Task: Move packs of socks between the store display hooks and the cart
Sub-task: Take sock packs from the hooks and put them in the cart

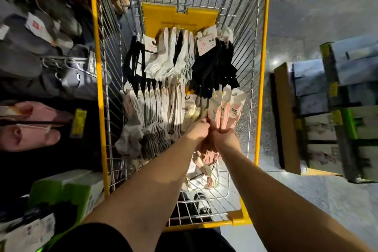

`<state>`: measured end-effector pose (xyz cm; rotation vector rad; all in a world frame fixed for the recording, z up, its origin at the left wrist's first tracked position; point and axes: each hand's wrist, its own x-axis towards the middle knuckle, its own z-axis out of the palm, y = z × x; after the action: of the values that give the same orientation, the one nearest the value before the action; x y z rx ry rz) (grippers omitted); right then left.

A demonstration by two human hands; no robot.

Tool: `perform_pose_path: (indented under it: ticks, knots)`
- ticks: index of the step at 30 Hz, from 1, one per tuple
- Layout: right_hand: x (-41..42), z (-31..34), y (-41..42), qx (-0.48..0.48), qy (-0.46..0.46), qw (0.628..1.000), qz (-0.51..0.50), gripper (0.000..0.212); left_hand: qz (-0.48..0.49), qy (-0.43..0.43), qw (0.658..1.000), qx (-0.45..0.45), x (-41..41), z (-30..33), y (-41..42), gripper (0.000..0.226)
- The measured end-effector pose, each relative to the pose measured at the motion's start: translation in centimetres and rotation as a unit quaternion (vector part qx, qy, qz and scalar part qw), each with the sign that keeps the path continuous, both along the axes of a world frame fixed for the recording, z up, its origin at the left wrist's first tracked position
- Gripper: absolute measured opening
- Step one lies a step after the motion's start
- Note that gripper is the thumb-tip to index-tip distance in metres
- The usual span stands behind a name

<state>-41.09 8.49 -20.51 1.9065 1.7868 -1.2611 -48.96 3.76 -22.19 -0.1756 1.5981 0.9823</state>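
Pink sock packs (224, 108) upright at cart (262, 51) right side; white, black packs (212, 65) beside

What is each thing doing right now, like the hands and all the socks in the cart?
left hand: fingers curled on the pink sock packs, next to the right hand.
right hand: gripping the pink sock packs.
pink sock packs: bunched together, cards up, held over the cart.
black sock packs: lying in the cart.
white sock packs: lying in the cart.
grey sock packs: lying in a row.
cart: holding socks.
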Motion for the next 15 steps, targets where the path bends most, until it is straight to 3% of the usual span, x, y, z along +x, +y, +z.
perform_pose_path:
  ticks: [7, 11, 15]
  knots:
    - [2.1, 3.0, 0.5, 0.038, 0.037, 0.994, 0.095, 0.020, 0.055, -0.008, 0.998, 0.015, 1.0, 3.4, -1.4, 0.039]
    - [4.0, 6.6, 0.1, 0.026, 0.107, 0.985, 0.136, 0.027, 0.099, -0.036, 0.994, 0.017, 2.1, 7.9, -4.1, 0.025]
    - [5.2, 11.6, -0.6, 0.002, 0.185, 0.961, 0.205, 0.021, 0.058, -0.007, 0.997, 0.049, 3.2, 11.2, -7.7, 0.041]
